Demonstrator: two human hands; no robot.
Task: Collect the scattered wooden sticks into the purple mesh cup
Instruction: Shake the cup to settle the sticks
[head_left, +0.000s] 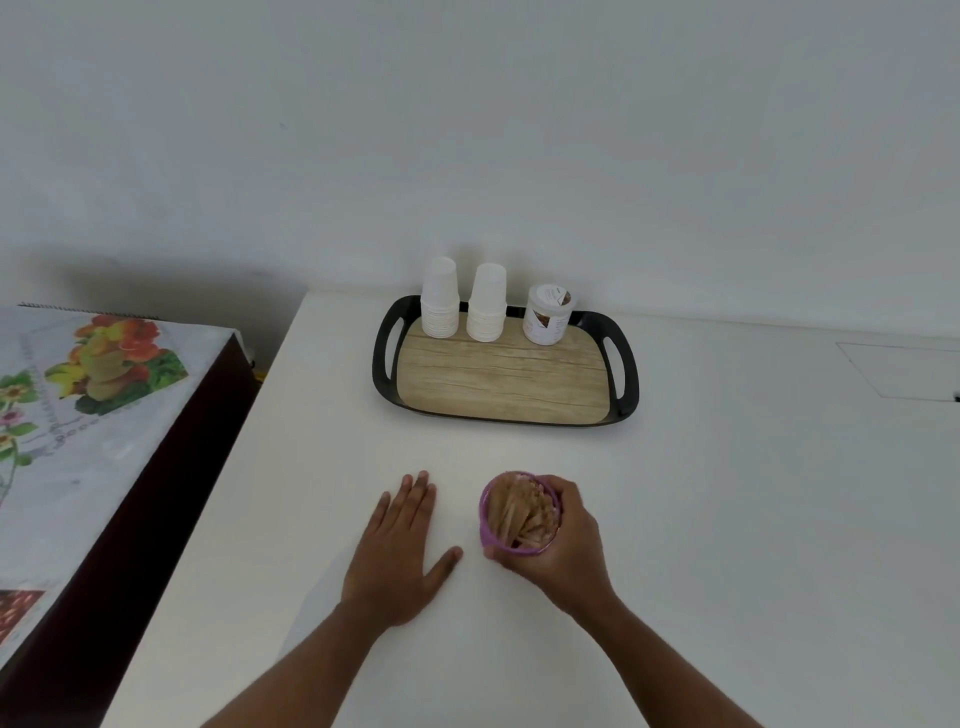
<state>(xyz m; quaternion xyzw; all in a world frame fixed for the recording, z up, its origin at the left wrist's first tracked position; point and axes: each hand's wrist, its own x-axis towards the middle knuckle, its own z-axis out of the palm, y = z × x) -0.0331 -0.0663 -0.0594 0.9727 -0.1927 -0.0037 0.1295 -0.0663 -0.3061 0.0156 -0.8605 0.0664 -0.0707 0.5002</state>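
Item: purple mesh cup, round, upright, standing on the white bench just below the middle of the frame. The mesh itself is too small to make out; only the purple rim and left wall show.

Contents: thin, pale wooden sticks, a full bundle standing on end and leaning together inside the cup. I see no stick lying loose anywhere on the bench.

Grip, right: my right hand is wrapped round the right and near side of the cup, thumb at the near rim, fingers curled behind. Grip closed on the cup.

Grip, left: my left hand lies flat on the bench just left of the cup, fingers spread, thumb pointing toward the cup but not touching it. Grip wide, holding nothing.

Surroundings: a black-rimmed tray with a wood-grain floor sits above centre, well apart from the cup. Along its far edge stand two stacks of white paper cups and, to their right, a white lidded tub with a printed label. At left of the frame, a dark cabinet under a flowered cloth.

Step in hand, by my judgement: gathering appears finished; I am steadying the filled cup.

Next move calls for: a check for stray sticks out of view, then a level hold so the tall bundle does not tip out.
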